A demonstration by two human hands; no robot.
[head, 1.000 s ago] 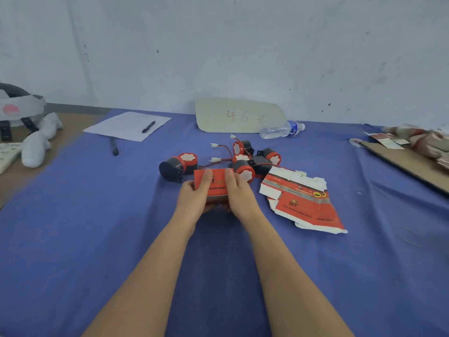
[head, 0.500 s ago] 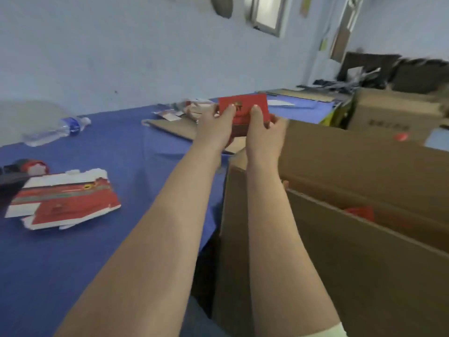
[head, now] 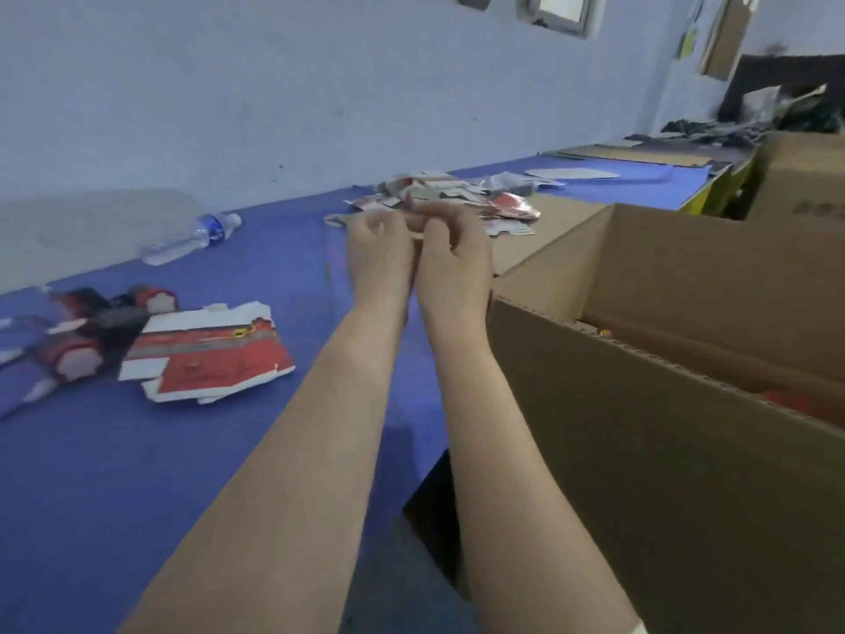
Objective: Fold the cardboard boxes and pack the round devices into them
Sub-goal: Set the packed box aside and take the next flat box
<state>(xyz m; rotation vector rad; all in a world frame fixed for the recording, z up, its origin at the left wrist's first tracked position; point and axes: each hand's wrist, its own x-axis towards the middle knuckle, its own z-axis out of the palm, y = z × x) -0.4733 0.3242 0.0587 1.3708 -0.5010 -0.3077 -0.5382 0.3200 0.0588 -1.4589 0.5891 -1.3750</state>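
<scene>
The left hand (head: 375,253) and right hand (head: 450,263) hover knuckle to knuckle, fingers curled inward; blur leaves me unable to tell whether they pinch anything; they hang just beside the large brown corrugated carton (head: 640,404), probably because finished packs go there; a red patch (head: 786,400) inside is mostly hidden by its wall; the flat red-and-white cardboard box blanks (head: 205,354) lie on the blue tablecloth (head: 137,473), touching the smeared round black-and-red devices (head: 73,354), which the frame edge cuts off.
</scene>
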